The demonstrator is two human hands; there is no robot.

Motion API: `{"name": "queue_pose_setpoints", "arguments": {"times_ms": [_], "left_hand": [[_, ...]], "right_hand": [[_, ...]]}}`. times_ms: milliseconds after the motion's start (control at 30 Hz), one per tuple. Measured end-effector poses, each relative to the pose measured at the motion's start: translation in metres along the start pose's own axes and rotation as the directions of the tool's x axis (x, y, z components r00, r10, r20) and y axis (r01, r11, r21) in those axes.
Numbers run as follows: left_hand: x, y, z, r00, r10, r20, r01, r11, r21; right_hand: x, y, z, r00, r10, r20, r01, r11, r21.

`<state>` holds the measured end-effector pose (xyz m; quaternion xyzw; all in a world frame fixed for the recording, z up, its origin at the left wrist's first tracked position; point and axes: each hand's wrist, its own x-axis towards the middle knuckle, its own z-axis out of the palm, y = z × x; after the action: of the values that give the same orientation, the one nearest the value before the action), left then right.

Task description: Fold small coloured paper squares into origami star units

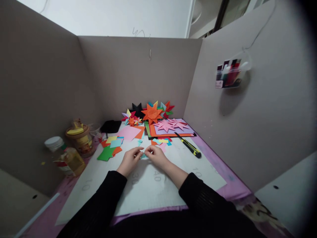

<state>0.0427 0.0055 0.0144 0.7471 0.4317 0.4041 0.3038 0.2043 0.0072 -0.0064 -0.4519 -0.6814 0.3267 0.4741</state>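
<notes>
My left hand point(131, 159) and my right hand point(156, 155) meet over the middle of a white sheet point(146, 195) marked with numbers. Between their fingertips is a small light-blue piece of paper point(144, 156), pinched from both sides and partly covered by the fingers. Just beyond lies another small light-blue paper piece point(140, 142). Left of my left hand, loose squares include a green paper square point(106, 153) and a light-blue paper square point(116, 143). Small coloured paper slips point(163, 141) lie past my right hand.
Folded paper stars, among them an orange star point(152, 113) and a pink star point(164, 125), fill the back. A yellow-black utility knife point(188, 145) lies at right. A white-capped bottle point(69, 160) and a jar point(80, 138) stand left. Grey partitions point(141, 69) enclose the table.
</notes>
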Motion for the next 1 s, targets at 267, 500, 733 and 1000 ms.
{"name": "queue_pose_setpoints", "arguments": {"times_ms": [267, 500, 733, 1000], "left_hand": [[0.002, -0.008, -0.002, 0.999, -0.014, -0.048, 0.010, 0.996, -0.089], [0.006, -0.013, -0.017, 0.981, -0.125, -0.147, 0.117, 0.991, -0.059], [0.002, 0.000, -0.001, 0.990, -0.133, -0.050, 0.123, 0.979, -0.164], [-0.001, 0.004, 0.005, 0.982, -0.190, 0.018, 0.189, 0.958, -0.213]], "right_hand": [[-0.003, -0.008, 0.000, 0.987, 0.118, 0.105, -0.127, 0.989, 0.074], [-0.002, 0.003, -0.003, 0.991, 0.098, 0.096, -0.111, 0.984, 0.138], [-0.003, 0.004, -0.003, 0.993, 0.086, 0.083, -0.102, 0.974, 0.204], [-0.004, -0.002, -0.001, 0.995, 0.074, 0.068, -0.086, 0.979, 0.186]]}}
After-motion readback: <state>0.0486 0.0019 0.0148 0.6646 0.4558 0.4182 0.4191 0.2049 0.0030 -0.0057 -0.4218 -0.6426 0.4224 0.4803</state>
